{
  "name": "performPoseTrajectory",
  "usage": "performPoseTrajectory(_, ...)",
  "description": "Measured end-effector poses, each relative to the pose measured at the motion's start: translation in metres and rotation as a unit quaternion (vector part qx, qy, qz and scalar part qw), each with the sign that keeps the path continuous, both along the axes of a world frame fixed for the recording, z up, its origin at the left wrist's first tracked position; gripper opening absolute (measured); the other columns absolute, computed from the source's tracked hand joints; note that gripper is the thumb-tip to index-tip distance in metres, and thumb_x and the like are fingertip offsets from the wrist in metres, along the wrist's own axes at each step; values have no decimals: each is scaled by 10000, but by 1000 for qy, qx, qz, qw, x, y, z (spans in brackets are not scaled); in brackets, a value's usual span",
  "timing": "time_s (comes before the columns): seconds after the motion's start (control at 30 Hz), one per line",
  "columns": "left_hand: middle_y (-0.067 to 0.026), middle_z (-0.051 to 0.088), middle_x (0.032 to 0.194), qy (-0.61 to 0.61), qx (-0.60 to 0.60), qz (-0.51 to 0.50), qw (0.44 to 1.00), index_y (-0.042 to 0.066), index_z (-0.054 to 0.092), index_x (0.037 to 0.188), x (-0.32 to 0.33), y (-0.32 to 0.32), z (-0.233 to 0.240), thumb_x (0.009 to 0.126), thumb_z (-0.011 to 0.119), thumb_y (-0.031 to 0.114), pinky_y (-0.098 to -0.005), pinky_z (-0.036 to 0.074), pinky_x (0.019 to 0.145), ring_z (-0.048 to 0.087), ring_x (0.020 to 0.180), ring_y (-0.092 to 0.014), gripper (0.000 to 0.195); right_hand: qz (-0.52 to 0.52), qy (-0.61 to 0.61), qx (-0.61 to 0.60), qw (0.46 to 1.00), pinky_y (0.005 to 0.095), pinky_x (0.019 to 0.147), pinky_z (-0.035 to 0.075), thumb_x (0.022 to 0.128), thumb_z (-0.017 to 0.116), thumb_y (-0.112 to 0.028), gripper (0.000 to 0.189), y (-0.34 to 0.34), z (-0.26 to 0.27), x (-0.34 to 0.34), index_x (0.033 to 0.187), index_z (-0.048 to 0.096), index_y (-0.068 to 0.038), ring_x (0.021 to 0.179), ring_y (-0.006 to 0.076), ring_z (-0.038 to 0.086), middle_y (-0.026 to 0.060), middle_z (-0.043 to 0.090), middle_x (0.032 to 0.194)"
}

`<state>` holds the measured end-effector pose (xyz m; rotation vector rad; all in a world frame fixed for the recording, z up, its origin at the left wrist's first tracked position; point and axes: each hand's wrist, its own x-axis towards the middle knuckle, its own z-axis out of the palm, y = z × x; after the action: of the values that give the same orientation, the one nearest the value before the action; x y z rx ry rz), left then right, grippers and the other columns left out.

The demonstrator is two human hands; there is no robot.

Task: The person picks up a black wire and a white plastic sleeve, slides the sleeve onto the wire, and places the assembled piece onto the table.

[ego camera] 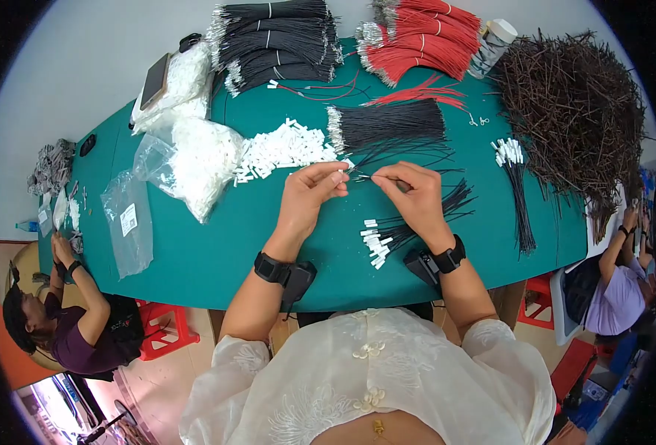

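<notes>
My left hand (312,192) pinches a small white connector housing (341,172), mostly hidden by the fingertips. Close by on the right, my right hand (411,186) holds a thin black wire by its crimped metal end, which points at the left fingertips. Just beyond both hands lies a row of black wires (389,125) with metal terminals on their left ends. A heap of loose white housings (289,147) spreads beyond my left hand. Below my right hand, black wires fitted with white housings (376,245) lie in a loose bunch.
Black wire bundles (278,39) and red wire bundles (425,41) line the table's back. Bags of white parts (203,158) stand left, beside a flat plastic bag (129,222). A housed wire bunch (514,189) and dark tangled pile (570,122) occupy the right. People sit at both sides.
</notes>
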<state>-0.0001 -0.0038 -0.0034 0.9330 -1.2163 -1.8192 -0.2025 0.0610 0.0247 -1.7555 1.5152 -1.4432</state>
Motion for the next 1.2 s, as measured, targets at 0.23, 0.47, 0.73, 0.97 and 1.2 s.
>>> performPoseTrajectory(0.23, -139, 721, 1064, 128, 82, -35, 988, -29, 656, 1184, 1, 1, -2, 954, 657, 67, -295, 577, 833, 698, 922, -181, 250, 4, 17, 2, 1000, 237, 503, 362, 814, 755, 0, 84, 3, 6, 1, 896, 739, -10, 571, 84, 500, 40, 660, 742)
performPoseTrajectory(0.47, -133, 723, 1062, 105, 69, -3, 992, -18, 684, 1119, -2, 4, 1, 944, 668, 58, -275, 572, 830, 699, 914, -165, 192, 7, 18, 0, 1000, 236, 520, 394, 810, 759, 0, 99, 5, 5, 0, 906, 742, -15, 591, 97, 533, 45, 658, 741)
performPoseTrajectory(0.73, -109, 730, 979, 80, 76, 7, 994, -14, 699, 1085, 0, 7, -5, 926, 698, 70, -247, 567, 768, 700, 843, -146, 180, 11, 24, -1, 1000, 237, 533, 424, 812, 756, -1, 98, 5, 6, 1, 908, 744, -16, 605, 107, 561, 53, 678, 766)
performPoseTrajectory(0.97, -106, 732, 939, 58, 75, 15, 995, -17, 701, 1076, -1, 8, 0, 923, 706, 79, -240, 565, 728, 699, 812, -145, 181, 15, 30, 3, 999, 239, 535, 436, 807, 757, 7, 98, 5, 4, -1, 901, 742, -15, 617, 115, 579, 59, 693, 785)
performPoseTrajectory(1.2, -115, 733, 941, 44, 64, 22, 997, -22, 708, 1066, -3, 10, 3, 925, 704, 80, -238, 563, 727, 697, 807, -147, 174, 23, 32, -4, 999, 246, 525, 438, 802, 760, 11, 98, 5, 4, 1, 895, 739, -14, 604, 121, 583, 65, 701, 795)
